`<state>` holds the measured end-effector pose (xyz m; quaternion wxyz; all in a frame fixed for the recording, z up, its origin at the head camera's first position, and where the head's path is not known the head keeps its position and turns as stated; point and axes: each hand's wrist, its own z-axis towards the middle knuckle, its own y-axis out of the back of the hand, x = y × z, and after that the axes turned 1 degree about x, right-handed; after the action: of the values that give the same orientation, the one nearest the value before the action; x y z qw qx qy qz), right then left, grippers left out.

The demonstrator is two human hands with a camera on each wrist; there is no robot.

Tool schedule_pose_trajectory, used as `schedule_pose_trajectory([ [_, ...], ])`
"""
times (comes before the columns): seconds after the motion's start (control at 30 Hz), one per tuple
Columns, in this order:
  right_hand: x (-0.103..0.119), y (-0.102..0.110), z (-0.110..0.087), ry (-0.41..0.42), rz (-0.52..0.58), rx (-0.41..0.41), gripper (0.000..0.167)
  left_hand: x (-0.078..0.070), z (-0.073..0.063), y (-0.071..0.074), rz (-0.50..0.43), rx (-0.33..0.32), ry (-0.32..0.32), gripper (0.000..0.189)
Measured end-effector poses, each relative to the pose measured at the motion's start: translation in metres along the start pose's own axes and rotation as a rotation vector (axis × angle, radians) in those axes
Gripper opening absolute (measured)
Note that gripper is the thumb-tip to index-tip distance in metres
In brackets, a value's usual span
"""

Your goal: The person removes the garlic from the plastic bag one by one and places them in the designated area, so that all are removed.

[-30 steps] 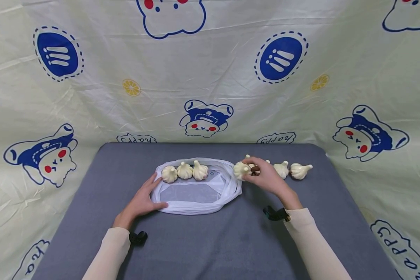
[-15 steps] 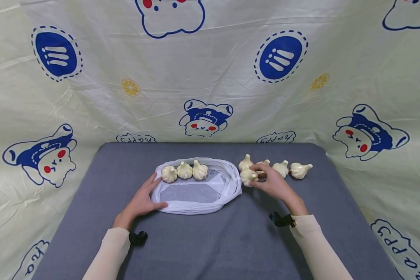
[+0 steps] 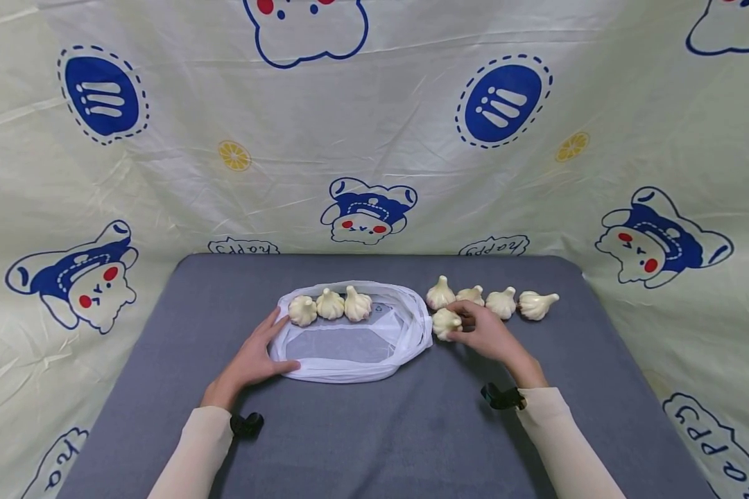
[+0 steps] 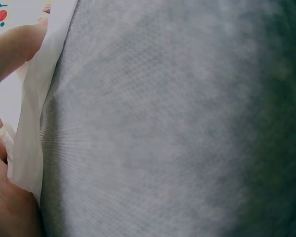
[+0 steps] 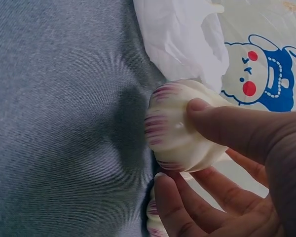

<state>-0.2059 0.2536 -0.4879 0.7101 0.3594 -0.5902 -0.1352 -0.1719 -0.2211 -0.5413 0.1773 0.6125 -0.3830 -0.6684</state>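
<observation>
A white plastic bag [image 3: 362,372] lies wide-mouthed on the table, its rim bunched into an oval. Three garlic bulbs [image 3: 329,304] sit in a row along its far side. My left hand [image 3: 252,357] holds the bag's left end, thumb over the near rim and fingers along the left side. Just past the bag's right end, my right hand [image 3: 487,333] pinches a garlic bulb [image 3: 446,324] between thumb and fingers, low over the table. In the right wrist view, this bulb [image 5: 175,128] shows purple streaks, with the thumb on its side.
Several more garlic bulbs [image 3: 501,303] stand in a row behind the right hand, the rightmost bulb [image 3: 537,305] lying on its side. A grey cloth covers the table [image 3: 374,436]. A printed curtain [image 3: 374,138] hangs behind the table's far edge.
My right hand has moved slightly right and toward me with the garlic bulb, away from the bag's rim and lower. The left hand and the bag have stayed put.
</observation>
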Motion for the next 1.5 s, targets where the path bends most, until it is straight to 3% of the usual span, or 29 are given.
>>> schedule_pose_trajectory([
  [0.7, -0.005, -0.012, 0.006, -0.03, -0.049, -0.006, 0.05, 0.002, 0.001, -0.001, 0.008, -0.005, 0.0, 0.102],
  [1.03, -0.004, -0.012, 0.007, -0.07, -0.083, -0.012, 0.052, 0.001, 0.0, -0.002, 0.015, -0.034, -0.037, 0.102],
  [1.5, -0.002, -0.009, 0.005, -0.037, -0.083, -0.019, 0.051, 0.002, 0.0, -0.002, 0.019, -0.025, -0.036, 0.102],
])
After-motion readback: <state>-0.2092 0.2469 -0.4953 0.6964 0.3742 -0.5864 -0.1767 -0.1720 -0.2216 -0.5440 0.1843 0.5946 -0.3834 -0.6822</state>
